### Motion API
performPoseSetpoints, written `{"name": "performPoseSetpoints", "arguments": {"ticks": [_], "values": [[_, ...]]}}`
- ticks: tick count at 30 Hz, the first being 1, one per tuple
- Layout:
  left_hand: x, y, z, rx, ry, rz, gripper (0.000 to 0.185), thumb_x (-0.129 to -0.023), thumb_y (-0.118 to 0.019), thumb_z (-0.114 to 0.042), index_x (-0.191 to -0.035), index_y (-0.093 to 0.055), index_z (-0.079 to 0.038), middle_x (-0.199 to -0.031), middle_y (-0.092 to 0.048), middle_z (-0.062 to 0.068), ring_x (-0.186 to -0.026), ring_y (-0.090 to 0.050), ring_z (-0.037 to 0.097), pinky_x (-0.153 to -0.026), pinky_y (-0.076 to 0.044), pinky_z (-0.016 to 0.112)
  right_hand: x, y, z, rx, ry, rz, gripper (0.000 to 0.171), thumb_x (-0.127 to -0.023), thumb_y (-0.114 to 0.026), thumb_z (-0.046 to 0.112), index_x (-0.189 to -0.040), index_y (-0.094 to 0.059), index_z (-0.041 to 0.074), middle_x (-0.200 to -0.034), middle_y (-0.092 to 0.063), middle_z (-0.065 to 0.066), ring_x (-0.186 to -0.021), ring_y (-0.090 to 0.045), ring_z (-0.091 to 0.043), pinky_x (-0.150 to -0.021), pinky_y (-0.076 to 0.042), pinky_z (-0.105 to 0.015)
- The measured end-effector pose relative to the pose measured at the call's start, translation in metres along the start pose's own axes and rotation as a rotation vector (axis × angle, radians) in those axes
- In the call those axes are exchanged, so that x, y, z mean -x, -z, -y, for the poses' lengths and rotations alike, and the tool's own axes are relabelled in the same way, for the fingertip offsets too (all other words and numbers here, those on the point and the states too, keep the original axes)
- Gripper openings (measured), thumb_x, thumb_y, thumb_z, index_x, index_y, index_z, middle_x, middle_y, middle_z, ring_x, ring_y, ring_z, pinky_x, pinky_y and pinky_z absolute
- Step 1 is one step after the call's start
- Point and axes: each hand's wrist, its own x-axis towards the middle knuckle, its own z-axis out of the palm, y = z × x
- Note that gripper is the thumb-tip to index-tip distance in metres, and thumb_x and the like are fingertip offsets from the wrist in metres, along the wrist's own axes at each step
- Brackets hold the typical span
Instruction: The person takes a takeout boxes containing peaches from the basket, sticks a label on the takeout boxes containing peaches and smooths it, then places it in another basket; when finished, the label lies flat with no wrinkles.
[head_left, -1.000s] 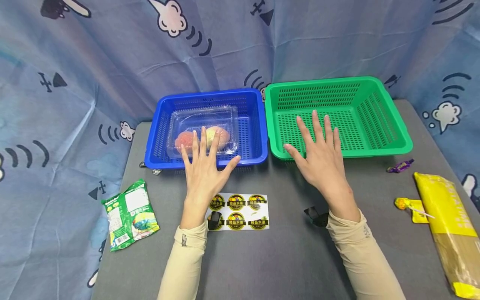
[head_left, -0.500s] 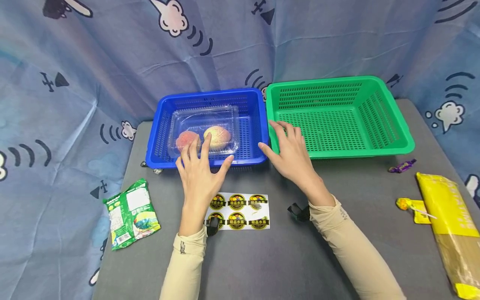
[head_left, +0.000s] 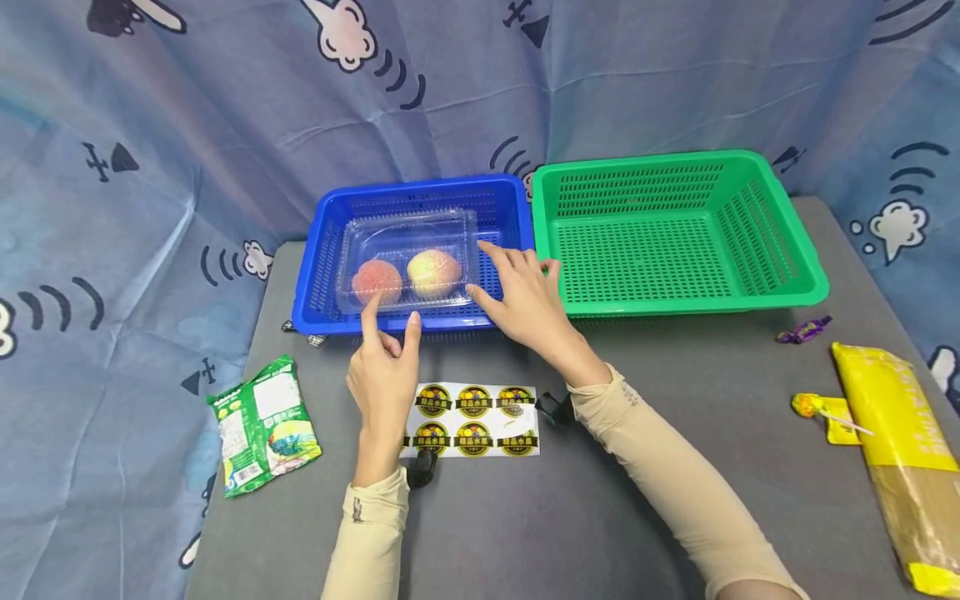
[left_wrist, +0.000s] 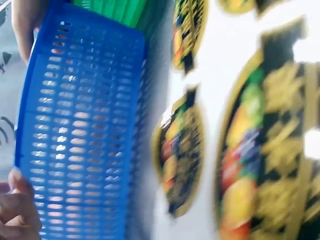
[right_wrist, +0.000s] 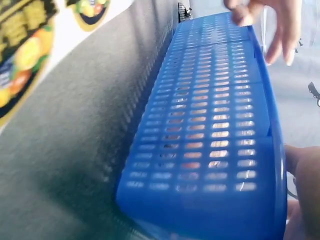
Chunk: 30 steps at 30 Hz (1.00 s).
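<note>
In the head view a clear plastic clamshell box (head_left: 390, 229) lies inside the blue basket (head_left: 450, 320). Two peaches, one pinkish (head_left: 377, 282) and one yellow-pink (head_left: 433, 273), sit in it. My right hand (head_left: 528, 304) reaches over the basket's right front corner, thumb and index finger spread at the box's right edge; contact cannot be told. At the front rim is my left hand (head_left: 384, 367), index finger and thumb extended, the other fingers bent, gripping nothing. Both wrist views show the basket's slotted wall, with left fingers (left_wrist: 17, 210) and right hand (right_wrist: 305, 170) at its rim.
A green basket (head_left: 675, 305) adjoins on the right. In front lies a sheet of round fruit stickers (head_left: 472, 400). A green snack packet (head_left: 264, 429) is at left. At right are a purple-wrapped candy (head_left: 804, 331), a lollipop (head_left: 808, 405) and a long yellow packet (head_left: 896, 417).
The right hand has swung left from over the green basket to the clamshell's right edge. The left hand has drawn back towards the front rim, several fingers bending in. Baskets and peaches stay put.
</note>
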Motion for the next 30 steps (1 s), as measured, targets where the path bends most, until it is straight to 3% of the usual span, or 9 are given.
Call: {"name": "performPoseSetpoints", "arguments": {"ticks": [3, 5, 10, 14, 17, 23, 25, 30], "values": [[0.005, -0.006, 0.006, 0.148, 0.145, 0.058, 0.06, -0.102, -0.063, -0.06, -0.155, -0.052, -0.034, -0.073, -0.069, 0.002, -0.057, -0.057, 0.018, -0.058, -0.04, 0.034, -0.008, -0.006, 0.006, 0.054, -0.013, 0.032, 0.076, -0.101, -0.065, 0.055, -0.164, -0.039, 0.022, -0.141, -0.067, -0.013, -0.121, -0.059, -0.035, -0.103, -0.03, -0.06], [0.007, -0.009, 0.008, 0.279, 0.206, 0.085, 0.06, -0.102, -0.066, -0.055, -0.155, -0.052, -0.032, -0.082, -0.075, 0.008, -0.059, -0.063, 0.024, -0.058, -0.045, 0.032, -0.012, -0.009, 0.008, 0.081, -0.03, 0.049, 0.078, -0.101, -0.064, 0.058, -0.166, -0.037, 0.022, -0.131, -0.071, -0.013, -0.119, -0.063, -0.034, -0.105, -0.029, -0.06], [0.01, -0.015, 0.01, 0.587, 0.281, 0.112, 0.06, -0.104, -0.069, -0.04, -0.156, -0.049, -0.019, -0.098, -0.076, 0.023, -0.061, -0.07, 0.04, -0.049, -0.051, 0.027, -0.021, -0.012, 0.015, 0.121, -0.052, 0.091, 0.083, -0.102, -0.06, 0.062, -0.169, -0.029, 0.023, -0.102, -0.075, -0.01, -0.109, -0.068, -0.032, -0.108, -0.029, -0.059], [0.009, -0.017, 0.008, 0.716, 0.335, 0.125, 0.057, -0.105, -0.068, -0.035, -0.155, -0.046, -0.017, -0.092, -0.074, 0.012, -0.062, -0.074, 0.036, -0.042, -0.048, 0.027, -0.027, -0.016, 0.018, 0.135, -0.063, 0.111, 0.089, -0.102, -0.056, 0.064, -0.172, -0.019, 0.022, -0.091, -0.075, -0.007, -0.097, -0.07, -0.03, -0.11, -0.031, -0.058], [0.008, -0.019, 0.005, 0.76, 0.364, 0.117, 0.055, -0.106, -0.068, -0.033, -0.154, -0.046, -0.017, -0.085, -0.071, 0.0, -0.063, -0.074, 0.036, -0.04, -0.045, 0.025, -0.033, -0.019, 0.019, 0.135, -0.072, 0.129, 0.094, -0.102, -0.053, 0.068, -0.173, -0.01, 0.023, -0.108, -0.079, -0.009, -0.102, -0.073, -0.03, -0.115, -0.031, -0.059], [0.007, -0.021, 0.003, 0.794, 0.374, 0.08, 0.053, -0.105, -0.069, -0.03, -0.152, -0.047, -0.017, -0.082, -0.071, -0.001, -0.062, -0.072, 0.037, -0.041, -0.045, 0.024, -0.044, -0.026, 0.025, 0.091, -0.12, 0.196, 0.098, -0.103, -0.049, 0.07, -0.172, 0.002, 0.025, -0.145, -0.066, -0.018, -0.128, -0.067, -0.037, -0.123, -0.031, -0.063], [0.007, -0.021, 0.003, 0.802, 0.376, 0.073, 0.054, -0.104, -0.07, -0.029, -0.152, -0.047, -0.016, -0.085, -0.073, 0.003, -0.059, -0.071, 0.03, -0.042, -0.045, 0.024, -0.046, -0.027, 0.026, 0.009, -0.153, 0.233, 0.099, -0.103, -0.051, 0.069, -0.172, 0.005, 0.026, -0.152, -0.058, -0.025, -0.131, -0.064, -0.043, -0.12, -0.037, -0.064], [0.008, -0.021, 0.002, 0.806, 0.392, 0.077, 0.052, -0.104, -0.07, -0.025, -0.151, -0.047, -0.017, -0.091, -0.074, 0.02, -0.051, -0.063, 0.015, -0.044, -0.045, 0.024, -0.048, -0.026, 0.022, -0.261, -0.243, 0.283, 0.095, -0.104, -0.056, 0.058, -0.171, 0.006, 0.032, -0.17, -0.023, -0.035, -0.155, -0.031, -0.053, -0.118, -0.039, -0.07]]}}
